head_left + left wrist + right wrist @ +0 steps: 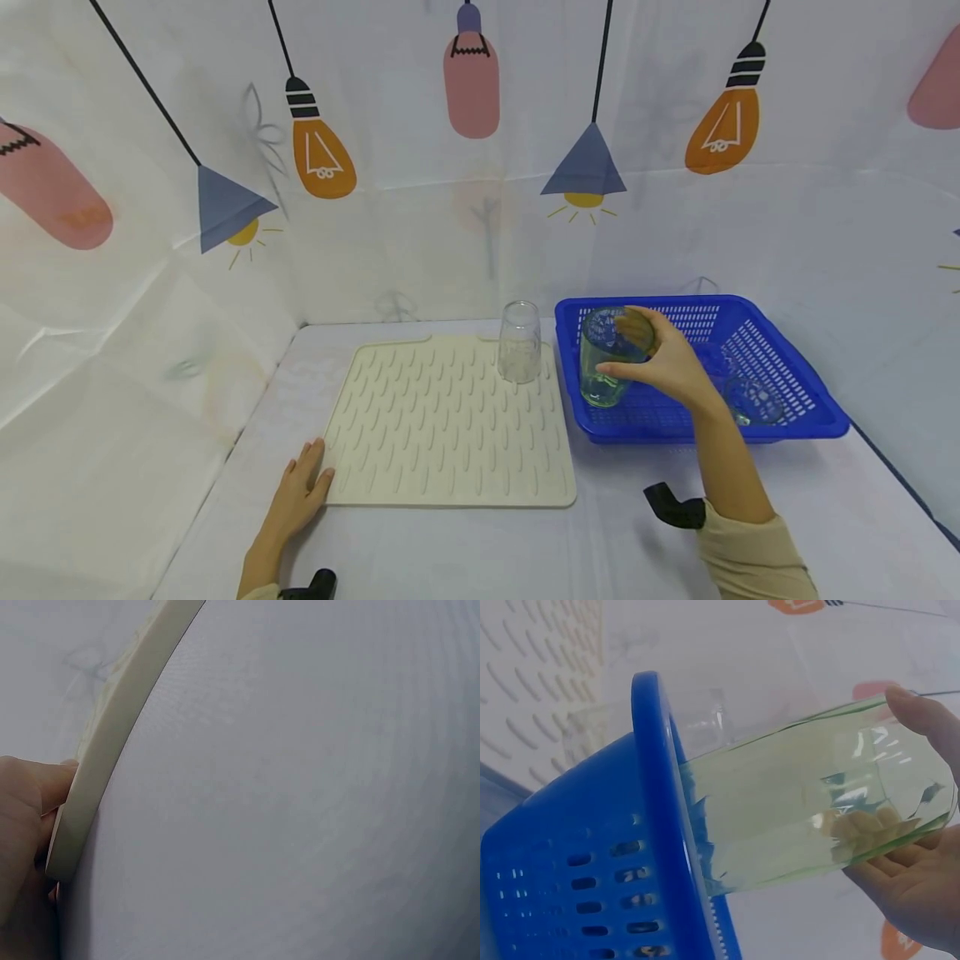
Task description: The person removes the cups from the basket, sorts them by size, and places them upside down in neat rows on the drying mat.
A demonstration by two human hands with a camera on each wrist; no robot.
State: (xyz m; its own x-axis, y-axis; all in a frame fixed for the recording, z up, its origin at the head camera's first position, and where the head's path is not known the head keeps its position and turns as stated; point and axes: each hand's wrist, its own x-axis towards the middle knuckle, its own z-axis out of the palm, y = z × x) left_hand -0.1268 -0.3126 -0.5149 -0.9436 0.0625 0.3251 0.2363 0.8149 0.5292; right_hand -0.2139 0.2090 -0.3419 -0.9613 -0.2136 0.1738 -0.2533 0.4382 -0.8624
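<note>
Holding, in the head view, a greenish glass (597, 354) near its mouth with the right hand (667, 358), with thumb on the near side and fingers curled round the far side. Leaning slightly toward the palm, with its lower end below the grip, within the left part of a blue basket (720, 433). Sharing that basket with a second glass (753, 404), to the right of the grip and nearer. Having a clear tumbler (519, 350) to the left of the grip, standing at the far right corner of a cream ridged mat (442, 425). Touching the mat's left edge with the left hand (296, 492), well apart from that grip, with fingers extended and not curled. Showing, in the left wrist view, only part of that hand against the mat's edge, with white tabletop (300, 787) beside the touch. Clasping, in the right wrist view, the same greenish glass, with fingers visible through its wall opposite the thumb. Hiding its base behind the basket's rim, away from the grip; impossible to tell whether touching the floor of the basket.
</note>
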